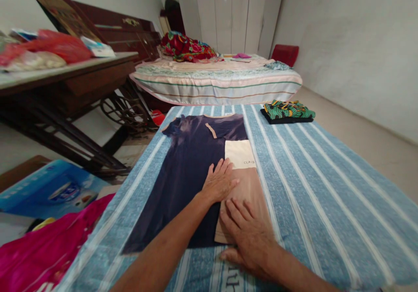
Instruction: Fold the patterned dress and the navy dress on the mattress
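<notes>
A dark navy T-shirt (pixel 183 174) lies on the striped blue cloth, its right side folded over so that a cream and tan panel (pixel 240 152) faces up. One short sleeve with a tan cuff (pixel 211 130) is turned in across the shirt. My left hand (pixel 220 181) rests flat on the edge of the folded panel, fingers spread and pointing away from me. Closer to me, my right hand (pixel 248 235) presses flat on the lower tan part, its thumb near the hem. Neither hand grips anything.
Folded green and black clothes (pixel 287 111) sit at the far right of the striped cloth (pixel 303 174). Beyond stands a bed (pixel 215 80) with a red floral blanket (pixel 189 48). On the left are a sewing machine table (pixel 124 56), a blue box (pixel 55 191) and a pink garment (pixel 55 248).
</notes>
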The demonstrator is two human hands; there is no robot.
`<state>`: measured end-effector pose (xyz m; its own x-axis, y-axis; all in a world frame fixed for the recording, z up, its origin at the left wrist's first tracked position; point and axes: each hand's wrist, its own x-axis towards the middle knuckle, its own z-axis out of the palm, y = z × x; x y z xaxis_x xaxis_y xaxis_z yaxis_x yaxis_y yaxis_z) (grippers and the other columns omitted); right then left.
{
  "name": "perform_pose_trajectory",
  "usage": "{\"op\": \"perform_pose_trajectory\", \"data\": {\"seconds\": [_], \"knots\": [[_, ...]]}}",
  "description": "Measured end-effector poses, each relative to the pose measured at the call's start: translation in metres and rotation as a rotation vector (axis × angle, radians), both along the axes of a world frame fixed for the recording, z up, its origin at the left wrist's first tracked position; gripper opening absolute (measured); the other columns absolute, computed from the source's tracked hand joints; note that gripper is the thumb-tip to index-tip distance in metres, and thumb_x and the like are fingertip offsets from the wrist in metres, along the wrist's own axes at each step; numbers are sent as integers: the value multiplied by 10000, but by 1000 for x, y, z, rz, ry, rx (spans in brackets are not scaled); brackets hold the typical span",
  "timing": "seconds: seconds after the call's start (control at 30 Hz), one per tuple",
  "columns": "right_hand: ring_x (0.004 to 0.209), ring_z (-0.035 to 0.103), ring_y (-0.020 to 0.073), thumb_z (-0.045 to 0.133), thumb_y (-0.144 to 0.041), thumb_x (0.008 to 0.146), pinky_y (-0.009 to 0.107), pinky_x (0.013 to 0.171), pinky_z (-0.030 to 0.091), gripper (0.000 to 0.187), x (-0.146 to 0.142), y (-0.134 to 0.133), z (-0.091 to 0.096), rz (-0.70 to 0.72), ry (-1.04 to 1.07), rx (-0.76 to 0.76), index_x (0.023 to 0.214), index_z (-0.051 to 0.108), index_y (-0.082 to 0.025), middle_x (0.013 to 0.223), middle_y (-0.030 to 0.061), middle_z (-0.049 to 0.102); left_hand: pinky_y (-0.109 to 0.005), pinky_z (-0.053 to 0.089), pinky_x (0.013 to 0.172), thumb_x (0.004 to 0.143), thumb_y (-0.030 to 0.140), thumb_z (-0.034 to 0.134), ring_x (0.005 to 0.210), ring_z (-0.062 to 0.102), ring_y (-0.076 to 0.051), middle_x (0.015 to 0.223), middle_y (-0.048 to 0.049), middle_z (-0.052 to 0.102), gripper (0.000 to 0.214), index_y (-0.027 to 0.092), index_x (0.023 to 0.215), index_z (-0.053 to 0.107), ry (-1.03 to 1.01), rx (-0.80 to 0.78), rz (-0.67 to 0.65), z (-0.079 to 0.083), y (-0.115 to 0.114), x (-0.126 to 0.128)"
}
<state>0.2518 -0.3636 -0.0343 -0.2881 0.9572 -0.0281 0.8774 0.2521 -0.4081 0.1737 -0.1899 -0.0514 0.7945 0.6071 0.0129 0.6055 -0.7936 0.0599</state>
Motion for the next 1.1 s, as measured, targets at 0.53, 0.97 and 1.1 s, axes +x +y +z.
{"op": "perform_pose_trajectory", "data": {"seconds": [0.53, 0.97, 1.1], "knots": [[1381, 99, 302, 433, -630, 826, 518, 1096, 171, 726, 4, -39, 0, -59, -55, 126, 1412, 310, -220, 1501, 122, 199, -499, 231, 1069, 921, 394, 310, 1382, 165, -258, 1488, -137, 254, 499, 142, 1347, 368, -42, -130, 7, 31, -15, -15], [1373, 119, 326, 481, -582, 823, 525, 1093, 165, 717, -7, -30, 0, -271, -107, 152, 1378, 381, -140, 1483, 163, 234, -491, 235, 1076, 880, 272, 408, 1373, 202, -256, 1466, -129, 310, 436, 172, 1302, 446, -57, -72, 10, 20, -57, -54], [1378, 91, 326, 457, -586, 829, 521, 1100, 116, 762, -22, -14, -2, -313, -99, 132, 1375, 366, -64, 1484, 196, 196, -473, 256, 1070, 901, 260, 358, 1366, 225, -251, 1451, -122, 340, 403, 184, 1280, 474, -79, -84, 2, 19, -58, -59]]}}
